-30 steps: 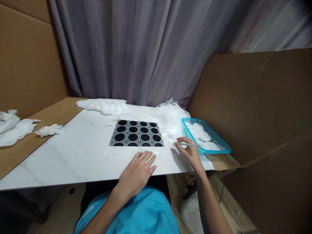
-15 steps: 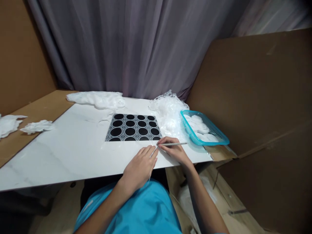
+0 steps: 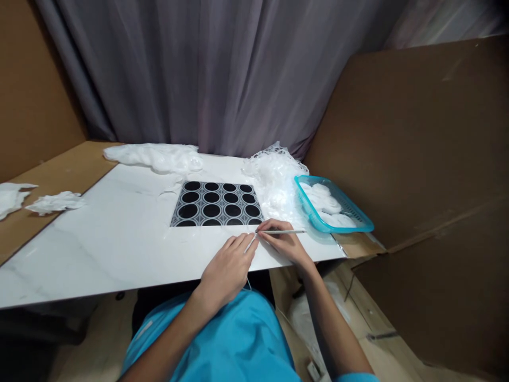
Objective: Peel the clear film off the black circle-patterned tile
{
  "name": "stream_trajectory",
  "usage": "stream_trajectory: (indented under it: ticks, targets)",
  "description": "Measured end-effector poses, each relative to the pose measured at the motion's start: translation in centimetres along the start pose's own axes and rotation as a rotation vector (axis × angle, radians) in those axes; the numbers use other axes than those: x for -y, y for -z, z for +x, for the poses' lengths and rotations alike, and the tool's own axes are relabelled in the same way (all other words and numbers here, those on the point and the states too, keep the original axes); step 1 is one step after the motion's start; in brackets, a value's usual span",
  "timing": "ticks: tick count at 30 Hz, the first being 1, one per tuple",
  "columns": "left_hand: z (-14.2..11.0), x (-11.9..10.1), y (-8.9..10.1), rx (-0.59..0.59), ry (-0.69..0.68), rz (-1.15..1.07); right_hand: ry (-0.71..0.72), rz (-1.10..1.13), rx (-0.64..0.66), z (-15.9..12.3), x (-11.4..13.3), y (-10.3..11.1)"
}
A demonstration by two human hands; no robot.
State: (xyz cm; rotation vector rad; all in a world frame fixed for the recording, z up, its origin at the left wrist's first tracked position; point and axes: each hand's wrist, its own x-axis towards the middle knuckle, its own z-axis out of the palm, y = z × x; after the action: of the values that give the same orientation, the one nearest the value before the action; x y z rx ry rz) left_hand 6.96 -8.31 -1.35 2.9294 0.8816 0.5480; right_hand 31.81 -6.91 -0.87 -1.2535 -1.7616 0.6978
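Observation:
My right hand (image 3: 284,245) pinches a thin metal rod-like tool (image 3: 283,232) that lies level, its tip pointing left. My left hand (image 3: 227,269) rests at the near edge of the white marble-look board (image 3: 119,239), fingers drawn together at the tool's tip, pinching a thin white thread (image 3: 249,245) that hangs down toward my lap. Just beyond both hands lies a black sheet with rows of round holes (image 3: 217,203).
A teal plastic basket (image 3: 358,225) holding white round pieces sits at the right. Crumpled clear plastic (image 3: 278,183) lies beside it, a white wad (image 3: 153,157) at the far left of the board, crumpled tissues (image 3: 55,201) on the cardboard. Cardboard walls stand left and right.
My right hand came from beside the basket to the left with the tool and met my left hand. The left hand went from flat on the board to pinching the thread.

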Motion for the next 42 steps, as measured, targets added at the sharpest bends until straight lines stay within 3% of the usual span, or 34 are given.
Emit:
stream_trajectory:
  ticks: [12, 22, 27, 32, 37, 40, 42]
  targets:
    - [0.4, -0.2, 0.4, -0.011, 0.030, -0.037, 0.040, -0.058, 0.006, 0.0, 0.2, -0.1]
    - [0.6, -0.2, 0.6, -0.005, 0.044, -0.105, 0.244, -0.447, -0.005, -0.7, -1.3, -0.9]
    - [0.5, -0.2, 0.9, 0.011, 0.046, -0.116, 0.210, -0.592, -0.247, 1.6, -2.1, 1.7]
    - [0.3, -0.3, 1.1, 0.002, 0.057, -0.126, 0.072, -0.819, -0.455, 5.3, -2.6, 5.2]
    - [0.2, -0.3, 1.2, -0.021, 0.044, -0.158, -0.051, -0.759, -0.670, 7.7, -2.0, 8.1]
    - [0.0, -0.3, 1.3, -0.045, 0.059, -0.231, 0.003, -0.614, -0.681, 7.7, -0.2, 9.0]
    - [-0.2, -0.1, 1.4, -0.103, 0.095, -0.332, 0.030, -0.477, -0.598, 7.0, 1.6, 8.5]
